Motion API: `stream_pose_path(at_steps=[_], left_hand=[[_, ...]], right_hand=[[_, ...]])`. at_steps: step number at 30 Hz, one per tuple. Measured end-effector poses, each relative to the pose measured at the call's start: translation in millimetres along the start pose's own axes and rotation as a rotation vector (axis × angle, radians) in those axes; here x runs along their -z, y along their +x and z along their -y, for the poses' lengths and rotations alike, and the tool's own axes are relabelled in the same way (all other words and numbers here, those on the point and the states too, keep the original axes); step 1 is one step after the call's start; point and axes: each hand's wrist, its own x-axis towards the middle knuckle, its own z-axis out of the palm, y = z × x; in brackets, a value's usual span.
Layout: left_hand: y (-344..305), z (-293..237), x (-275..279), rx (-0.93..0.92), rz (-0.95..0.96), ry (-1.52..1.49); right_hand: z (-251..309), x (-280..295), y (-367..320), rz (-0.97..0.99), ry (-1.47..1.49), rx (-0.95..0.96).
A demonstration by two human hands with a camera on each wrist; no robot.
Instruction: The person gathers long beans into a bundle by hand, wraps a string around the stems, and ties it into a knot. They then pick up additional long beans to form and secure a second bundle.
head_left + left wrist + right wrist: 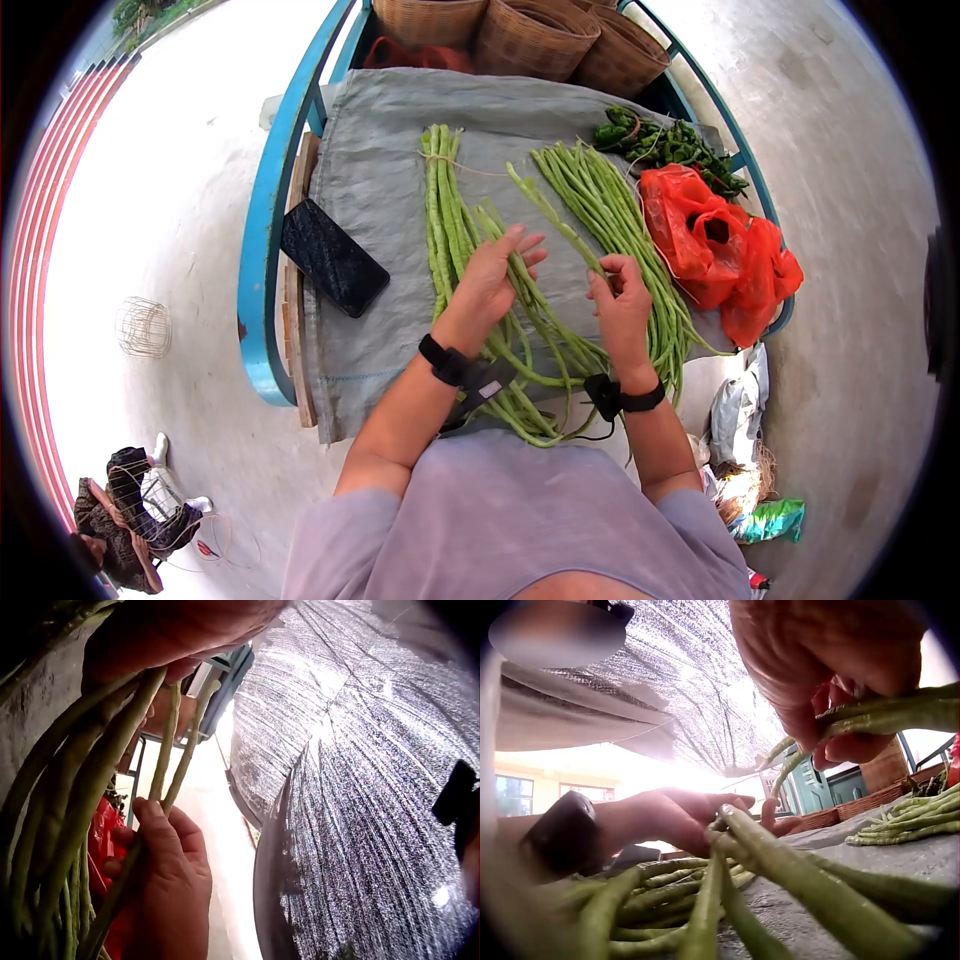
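Note:
Several green long beans (535,290) pass through my left hand (485,285), which holds them near their ends; its fingers reach toward the right. In the left wrist view, my right hand (169,877) pinches two beans (176,761) between thumb and fingers, their tips pointing up. The head view has that right hand (622,305) just right of the left, the hands apart. A tied bundle of beans (440,215) lies left of them on the grey cloth (385,130). A larger pile of beans (600,200) lies to the right, partly behind my right hand.
A black phone (335,258) lies at the cloth's left side by the blue rail (265,250). Red plastic bags (700,240) and green peppers (670,145) are at the right. Woven baskets (535,40) stand at the back. A person (120,530) sits at lower left.

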Motion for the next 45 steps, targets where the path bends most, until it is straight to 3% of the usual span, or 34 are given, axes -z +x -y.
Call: stream_pose_path(at_steps=[2, 10, 16, 19, 26, 32, 35, 36, 39, 45], left_hand=[[0.7, -1.0, 2.5, -0.031, 0.093, -0.012], [-3.1, 0.4, 1.6, -0.118, 0.070, 0.010], [3.1, 7.4, 9.0, -0.136, 0.095, 0.000], [-9.6, 1.9, -6.4, -0.163, 0.145, 0.014], [-16.7, 1.9, -13.6, -0.160, 0.217, 0.053], [-3.8, 9.1, 7.4, -0.147, 0.136, -0.009], [-8.1, 6.5, 3.3, -0.141, 0.089, -0.043], [-8.6, 6.5, 3.4, -0.133, 0.086, -0.051], [-8.7, 6.1, 1.4, -0.112, 0.074, -0.072], [-9.3, 6.9, 4.0, -0.100, 0.065, -0.097]], right_hand=[[-0.9, -3.5, -14.3, 0.060, -0.014, 0.019], [-7.7, 0.3, -34.5, 0.201, 0.061, 0.028], [-3.9, -3.9, -30.4, 0.106, 0.174, 0.042], [9.9, -5.4, -19.9, 0.035, 0.230, -0.045], [17.6, -27.0, -5.4, 0.048, -0.134, 0.164], [15.6, -14.7, -4.5, 0.393, -0.043, 0.080], [-15.9, -2.7, 28.5, 0.381, 0.057, 0.015], [-33.4, 0.3, 45.8, 0.346, -0.019, 0.051], [-91.1, 2.3, 84.9, 0.087, -0.714, 0.383], [-99.3, -20.4, 103.4, 0.110, -0.973, 0.212]])
